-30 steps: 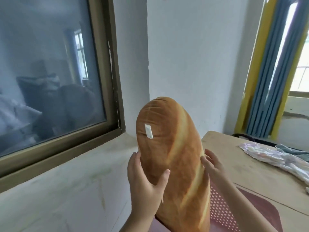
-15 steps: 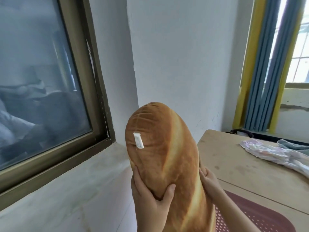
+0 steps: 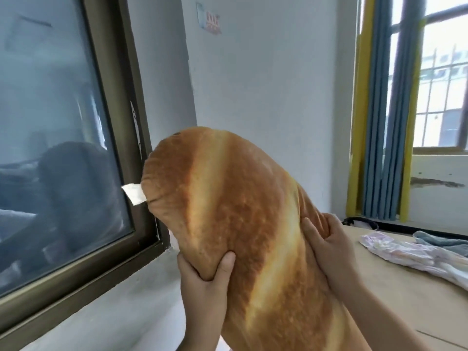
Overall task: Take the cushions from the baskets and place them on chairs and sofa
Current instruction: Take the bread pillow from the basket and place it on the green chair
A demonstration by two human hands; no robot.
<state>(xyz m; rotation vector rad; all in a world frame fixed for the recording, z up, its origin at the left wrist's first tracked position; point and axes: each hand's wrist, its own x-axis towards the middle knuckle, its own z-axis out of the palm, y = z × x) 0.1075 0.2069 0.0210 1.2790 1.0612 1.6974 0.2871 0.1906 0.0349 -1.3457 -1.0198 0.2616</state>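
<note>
The long golden-brown bread-loaf-shaped plush cushion (image 3: pixel 243 224) was held up in the air, tilted, its white tag (image 3: pixel 133 196) toward the window (image 3: pixel 63 148). The left hand (image 3: pixel 205 282) squeezed its lower edge; the right hand (image 3: pixel 326 247) clasped its side, above the wooden tabletop (image 3: pixel 395 295) with crumpled cloth (image 3: pixel 415 254).

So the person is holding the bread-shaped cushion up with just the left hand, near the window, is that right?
Not quite. The head view shows both hands on the bread-shaped cushion: the left hand grips its lower left edge and the right hand presses its right side. It is held up near the window.
</note>
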